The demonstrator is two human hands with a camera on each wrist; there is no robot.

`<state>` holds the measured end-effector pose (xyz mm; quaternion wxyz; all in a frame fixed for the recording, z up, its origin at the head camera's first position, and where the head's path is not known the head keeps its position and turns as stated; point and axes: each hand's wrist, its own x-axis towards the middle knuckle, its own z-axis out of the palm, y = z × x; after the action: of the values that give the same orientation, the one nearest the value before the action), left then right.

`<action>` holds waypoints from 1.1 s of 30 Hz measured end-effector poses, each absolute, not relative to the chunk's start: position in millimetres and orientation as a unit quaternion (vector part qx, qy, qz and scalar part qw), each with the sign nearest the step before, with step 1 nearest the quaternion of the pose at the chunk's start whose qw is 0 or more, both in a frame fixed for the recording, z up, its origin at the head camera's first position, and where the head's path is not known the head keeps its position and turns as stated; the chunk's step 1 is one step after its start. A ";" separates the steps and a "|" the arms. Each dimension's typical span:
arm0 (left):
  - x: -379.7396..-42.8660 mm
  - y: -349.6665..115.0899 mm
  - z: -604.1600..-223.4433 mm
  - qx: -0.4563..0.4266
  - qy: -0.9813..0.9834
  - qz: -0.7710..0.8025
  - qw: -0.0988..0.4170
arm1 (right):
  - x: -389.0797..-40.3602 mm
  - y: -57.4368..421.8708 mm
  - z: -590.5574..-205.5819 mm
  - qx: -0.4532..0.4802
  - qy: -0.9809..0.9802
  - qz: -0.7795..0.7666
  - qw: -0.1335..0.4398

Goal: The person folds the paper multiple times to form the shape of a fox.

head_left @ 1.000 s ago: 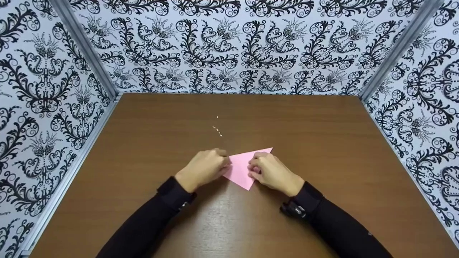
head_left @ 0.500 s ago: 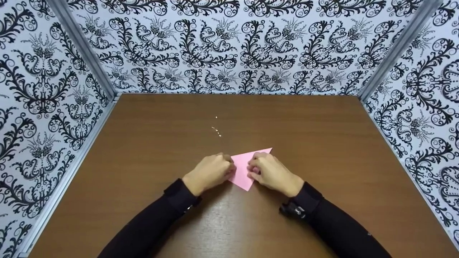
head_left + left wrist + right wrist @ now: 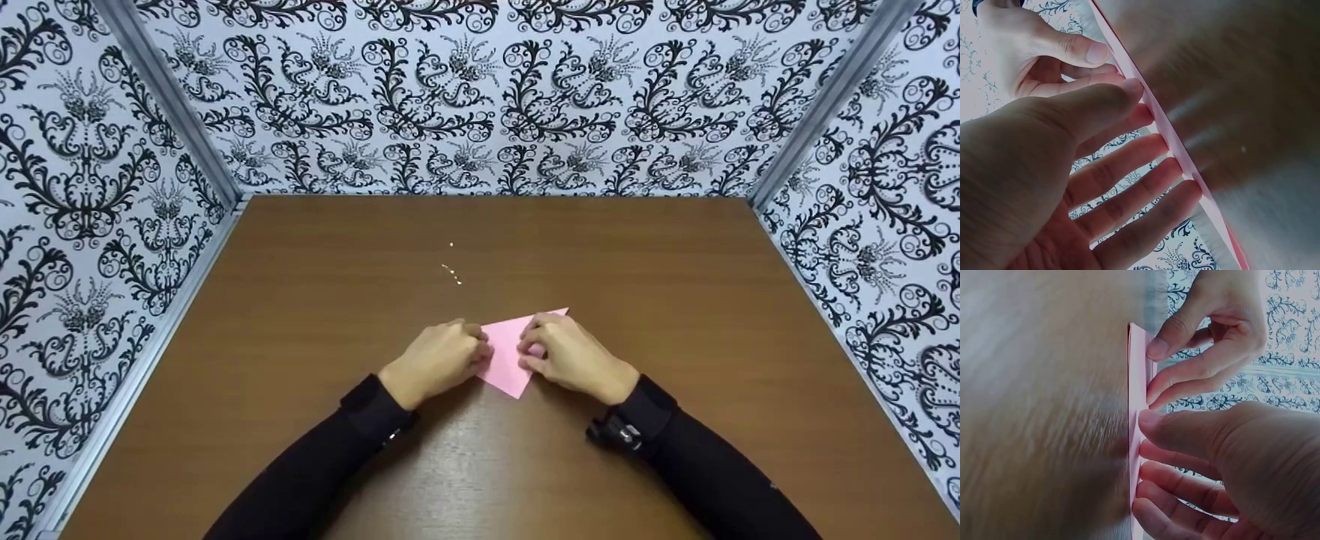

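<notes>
A folded piece of pink paper (image 3: 504,364) lies flat on the table, a pointed corner at its far right and another toward the person. My left hand (image 3: 439,356) rests its fingertips on the paper's left part, covering that end. My right hand (image 3: 579,358) touches the right part, thumb and fingers apart. In the left wrist view the paper (image 3: 1214,218) shows edge-on, with extended fingers (image 3: 1114,169) pressing down along it. The right wrist view also has the paper (image 3: 1136,371) edge-on, its layers slightly parted at one end, under the fingertips of both hands.
The brown wooden table (image 3: 637,255) has small white specks (image 3: 454,274) beyond the paper. Patterned black-and-white walls (image 3: 465,97) enclose its back and sides, with grey metal posts (image 3: 832,105) at the corners.
The left hand has moved right and slightly toward the person over the paper, then stays there. The right hand has shifted only slightly. The paper lies nearly where it was.
</notes>
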<state>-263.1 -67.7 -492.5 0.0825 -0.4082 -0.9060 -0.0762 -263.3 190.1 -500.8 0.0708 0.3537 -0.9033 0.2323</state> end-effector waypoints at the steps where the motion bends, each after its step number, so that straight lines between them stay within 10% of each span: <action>1: -262.9 -68.0 -492.8 -0.409 -0.906 -0.077 0.082 | -263.5 190.6 -500.8 0.353 -0.904 0.234 0.068; 33: -263.9 -71.2 -495.1 -0.411 -0.904 -0.085 0.080 | -290.7 223.0 -495.3 0.204 -0.948 0.241 0.026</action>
<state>-263.9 -71.2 -495.1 0.0799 -0.4114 -0.9039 -0.0852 -290.7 223.0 -495.3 0.0256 0.2041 -0.9484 0.2412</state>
